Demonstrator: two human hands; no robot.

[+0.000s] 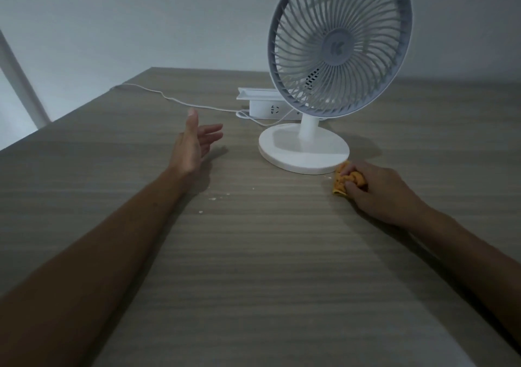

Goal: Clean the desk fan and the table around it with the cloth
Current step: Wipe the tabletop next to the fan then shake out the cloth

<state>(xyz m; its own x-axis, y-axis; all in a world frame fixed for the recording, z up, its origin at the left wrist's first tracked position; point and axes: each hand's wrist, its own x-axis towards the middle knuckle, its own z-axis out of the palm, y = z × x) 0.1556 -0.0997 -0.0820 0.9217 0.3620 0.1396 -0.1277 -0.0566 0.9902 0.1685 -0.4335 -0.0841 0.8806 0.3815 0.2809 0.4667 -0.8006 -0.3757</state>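
Observation:
A white desk fan (pixel 338 48) with a grey round grille stands upright on a round white base (pixel 303 152) at the back right of the wooden table (pixel 253 268). My right hand (pixel 383 194) presses a crumpled orange cloth (pixel 342 182) onto the table, right at the front right edge of the fan's base. My left hand (pixel 194 144) hovers open to the left of the base, fingers spread and pointing toward the fan, holding nothing. A few small white crumbs (pixel 212 198) lie on the table between my arms.
A white power strip (pixel 267 104) sits behind the fan's base, with a white cable (pixel 169 99) running left to the table's far left edge. A plain wall rises behind the table. The table's left edge runs diagonally at the left.

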